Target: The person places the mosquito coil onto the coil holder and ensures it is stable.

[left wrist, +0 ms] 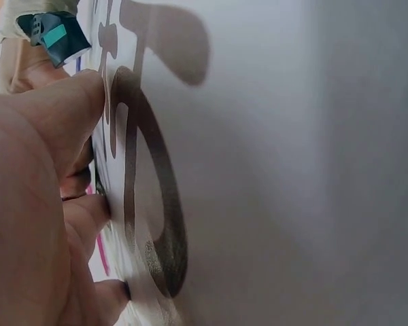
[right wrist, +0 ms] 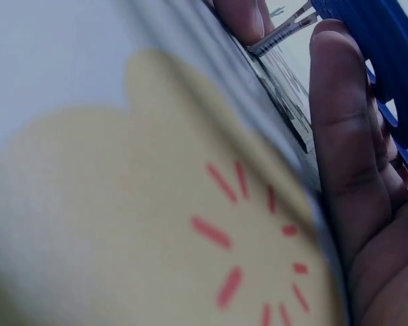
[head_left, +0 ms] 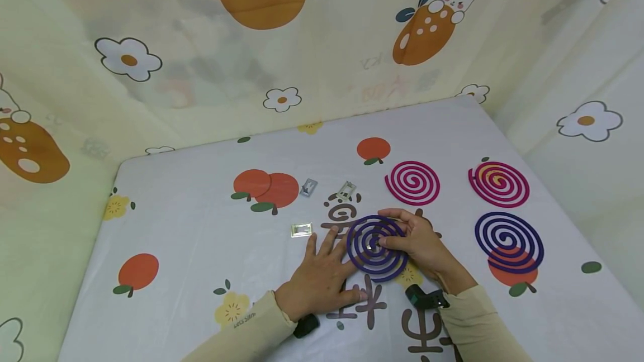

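A dark blue spiral coil (head_left: 376, 260) is sitting near the middle of the table, just right of the left hand. The right hand (head_left: 425, 244) is pinching this coil, its thumb lying on the upper face near the centre. A thin silvery metal strip (right wrist: 284, 34) is meeting the coil and is rising from a flat metal base below. The left hand (head_left: 319, 278) is lying released on the cloth, fingers spreading; whether a fingertip is pressing the base, I cannot tell. Farther and to the left, three small silvery rectangular metal stands (head_left: 302, 230) are resting separately. On the right side, two crimson spiral coils (head_left: 413, 181) are lying on the far part, and a second dark blue coil (head_left: 505, 237) is lying nearer. A white fruit-printed tablecloth (head_left: 186, 228) is carrying everything, while a cream printed curtain (head_left: 201, 110) is hanging behind.
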A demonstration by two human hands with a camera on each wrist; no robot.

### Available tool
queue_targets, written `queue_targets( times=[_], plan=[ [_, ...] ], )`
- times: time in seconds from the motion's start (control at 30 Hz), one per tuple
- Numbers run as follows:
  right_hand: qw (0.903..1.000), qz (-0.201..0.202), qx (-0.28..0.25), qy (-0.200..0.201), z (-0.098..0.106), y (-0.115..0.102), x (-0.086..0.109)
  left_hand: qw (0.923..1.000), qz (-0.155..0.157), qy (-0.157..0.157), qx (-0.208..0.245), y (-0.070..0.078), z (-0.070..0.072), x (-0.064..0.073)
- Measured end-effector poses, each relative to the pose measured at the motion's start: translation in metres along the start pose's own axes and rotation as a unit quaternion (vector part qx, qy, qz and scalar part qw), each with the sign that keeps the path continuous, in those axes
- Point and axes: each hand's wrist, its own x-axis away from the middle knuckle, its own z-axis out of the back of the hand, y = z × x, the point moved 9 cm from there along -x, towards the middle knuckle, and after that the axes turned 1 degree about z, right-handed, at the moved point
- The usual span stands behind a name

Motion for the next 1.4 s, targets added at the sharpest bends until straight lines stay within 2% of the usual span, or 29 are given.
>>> queue_targets(
  times=[0.67,1.4],
  plan=[
    [0.9999,0.006,-0.005,0.008,0.0,-0.0015,0.001,1.0,-0.003,0.002,-0.003,-0.0001,-0.001,-0.0007],
    [0.9996,-0.007,0.01,0.027,0.0008,-0.0005,0.0001,1.0,-0.001,0.004,-0.005,-0.0002,-0.0017,0.0001]
  ],
)
